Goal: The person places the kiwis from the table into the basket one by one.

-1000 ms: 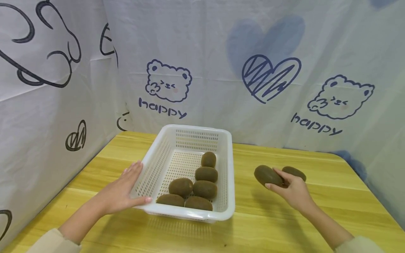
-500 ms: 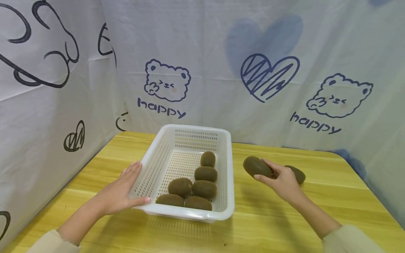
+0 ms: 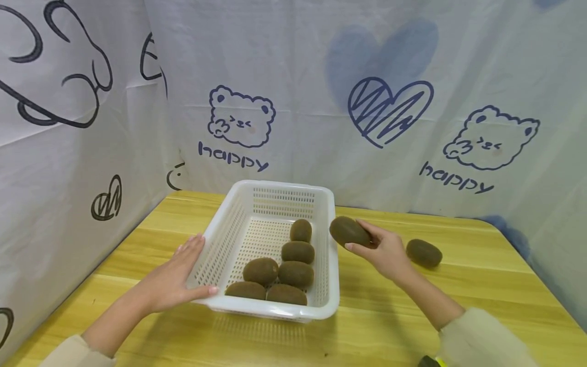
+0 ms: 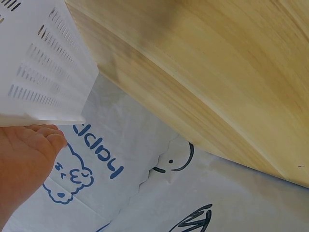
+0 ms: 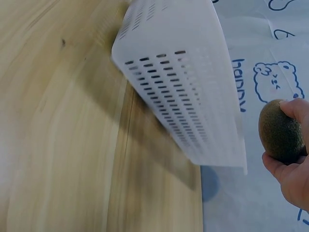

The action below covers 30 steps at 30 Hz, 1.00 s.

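My right hand (image 3: 387,254) pinches a brown kiwi (image 3: 349,231) between thumb and fingers, beside the right rim of a white plastic basket (image 3: 334,285). In the right wrist view, that same kiwi (image 5: 281,133) appears above the level of the basket rim. My left hand (image 3: 171,280) rests on the basket's near left corner, its fingers stretched along the left rim and the thumb over the front rim. Several kiwis (image 3: 296,274) lie inside along the right side and the near end. Another kiwi (image 3: 424,253) lies on the table behind my right wrist.
The yellow wood-grain table (image 3: 367,326) reaches back to a white cloth (image 3: 302,153) printed with bears and hearts. More printed cloth hangs on the left. A small dark and yellow object (image 3: 430,361) shows at the bottom edge by my right sleeve.
My right hand has carried its kiwi leftward and slightly up, from near the other loose kiwi to the basket's right rim. The loose kiwi is now fully visible. My left hand stays put.
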### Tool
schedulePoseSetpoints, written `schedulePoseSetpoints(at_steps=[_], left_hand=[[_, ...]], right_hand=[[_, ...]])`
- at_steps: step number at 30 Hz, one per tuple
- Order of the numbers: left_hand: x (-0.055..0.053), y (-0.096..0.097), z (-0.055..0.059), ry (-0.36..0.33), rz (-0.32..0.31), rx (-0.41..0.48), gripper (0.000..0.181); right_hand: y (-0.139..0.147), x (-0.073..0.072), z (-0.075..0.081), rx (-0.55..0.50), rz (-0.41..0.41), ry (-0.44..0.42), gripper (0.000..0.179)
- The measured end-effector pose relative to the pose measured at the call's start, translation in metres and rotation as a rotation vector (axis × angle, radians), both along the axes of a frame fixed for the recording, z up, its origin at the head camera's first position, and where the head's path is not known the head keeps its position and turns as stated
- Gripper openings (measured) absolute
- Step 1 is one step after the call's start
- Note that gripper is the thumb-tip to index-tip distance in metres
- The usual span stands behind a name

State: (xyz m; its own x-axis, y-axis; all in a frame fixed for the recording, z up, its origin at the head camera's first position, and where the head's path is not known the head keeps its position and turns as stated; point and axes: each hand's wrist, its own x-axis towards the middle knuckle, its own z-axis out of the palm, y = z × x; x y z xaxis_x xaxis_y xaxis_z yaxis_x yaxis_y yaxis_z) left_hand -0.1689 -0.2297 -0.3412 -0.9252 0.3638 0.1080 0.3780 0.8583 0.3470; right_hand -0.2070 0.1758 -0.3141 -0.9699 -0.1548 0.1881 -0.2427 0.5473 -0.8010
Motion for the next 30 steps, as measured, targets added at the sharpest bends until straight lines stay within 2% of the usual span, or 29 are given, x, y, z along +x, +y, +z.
schedulePoseSetpoints(at_steps=[12, 21, 26, 30], left_hand=[[0.001, 0.001, 0.000, -0.012, 0.007, 0.012, 0.105], [-0.001, 0.000, 0.000, -0.011, 0.002, 0.004, 0.106], [0.001, 0.000, 0.000, -0.010, 0.002, 0.004, 0.105], [0.001, 0.000, 0.000, -0.005, 0.000, 0.005, 0.105]], right_hand=[[-0.033, -0.012, -0.001, -0.084, 0.093, 0.043, 0.061], [-0.060, -0.016, -0.004, -0.093, 0.140, 0.043, 0.061], [-0.074, -0.019, -0.007, -0.060, 0.147, 0.044, 0.060], [-0.086, -0.021, -0.009, 0.016, 0.146, 0.068, 0.060]])
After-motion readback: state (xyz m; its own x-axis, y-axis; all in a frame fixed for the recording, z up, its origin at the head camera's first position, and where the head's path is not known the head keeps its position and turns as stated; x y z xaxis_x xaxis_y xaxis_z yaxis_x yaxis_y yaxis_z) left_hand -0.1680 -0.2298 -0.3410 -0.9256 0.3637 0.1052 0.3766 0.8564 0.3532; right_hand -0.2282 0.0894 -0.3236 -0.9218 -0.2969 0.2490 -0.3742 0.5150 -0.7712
